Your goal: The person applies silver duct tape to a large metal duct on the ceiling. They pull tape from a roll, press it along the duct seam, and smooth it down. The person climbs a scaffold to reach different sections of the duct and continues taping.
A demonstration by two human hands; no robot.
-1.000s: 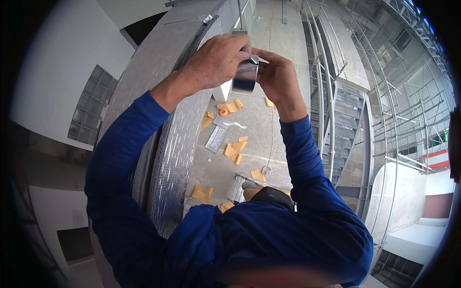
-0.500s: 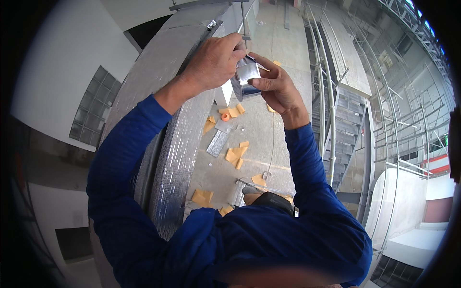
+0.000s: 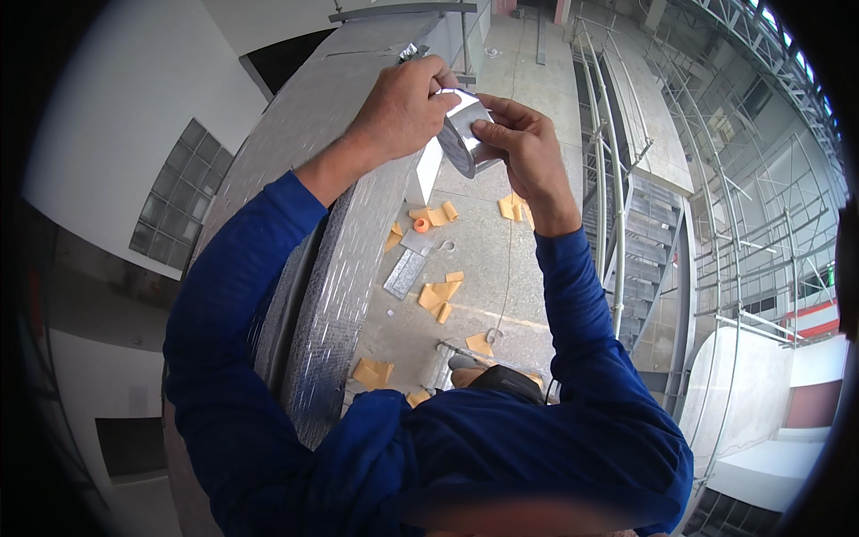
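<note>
Between my hands is a roll of shiny silver foil tape (image 3: 459, 143), its round side tilted toward me. My right hand (image 3: 526, 148) grips the roll, thumb on its outer face and fingers behind. My left hand (image 3: 403, 106) is closed at the roll's upper left, thumb and fingers pinching the tape's end. Just left of both hands runs a long duct wrapped in silver foil (image 3: 335, 295). A crumpled bit of foil (image 3: 412, 54) sticks up at its far edge, beyond my left hand.
Far below, yellow-orange paper scraps (image 3: 440, 295), an orange ring-shaped item (image 3: 420, 225) and a grey flat piece (image 3: 405, 273) lie on the concrete floor (image 3: 510, 268). A metal hanger bar (image 3: 403, 11) crosses the duct ahead. Metal stairs (image 3: 646, 251) and scaffolding (image 3: 734, 215) stand to the right.
The roll has turned so its side faces me more, and a bright strip now shows at its top by my left fingers. My right hand has shifted slightly right.
</note>
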